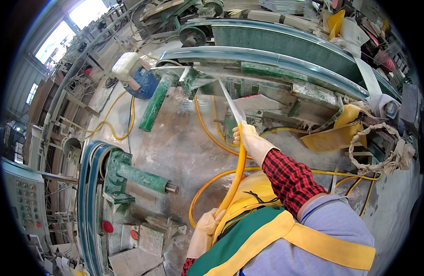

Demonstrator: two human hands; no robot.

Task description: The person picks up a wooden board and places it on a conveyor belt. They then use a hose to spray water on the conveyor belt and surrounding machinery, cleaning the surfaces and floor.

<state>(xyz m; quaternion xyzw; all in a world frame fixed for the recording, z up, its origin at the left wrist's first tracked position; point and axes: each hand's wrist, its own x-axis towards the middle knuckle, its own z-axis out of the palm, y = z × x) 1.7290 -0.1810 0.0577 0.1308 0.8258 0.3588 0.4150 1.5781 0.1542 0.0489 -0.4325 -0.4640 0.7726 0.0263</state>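
In my right hand (251, 138), gloved in cream, is the front end of a yellow hose (241, 163). A white jet of water (231, 102) shoots from its mouth toward the green, wet underside of a conveyor frame (198, 82). Lower down, my gloved left hand (206, 228) is closed round the same hose, close to my body. A yellow and green apron (262, 230) covers my front, and red-and-black checked sleeves show on both arms.
Two conveyors with blue belts (267, 57) run across the far side. Another belt machine with a green cylinder (145, 178) stands at left, beside a control panel (28, 198) with buttons. A blue drum (145, 83) sits behind. Yellow hose loops lie on the wet floor (161, 145).
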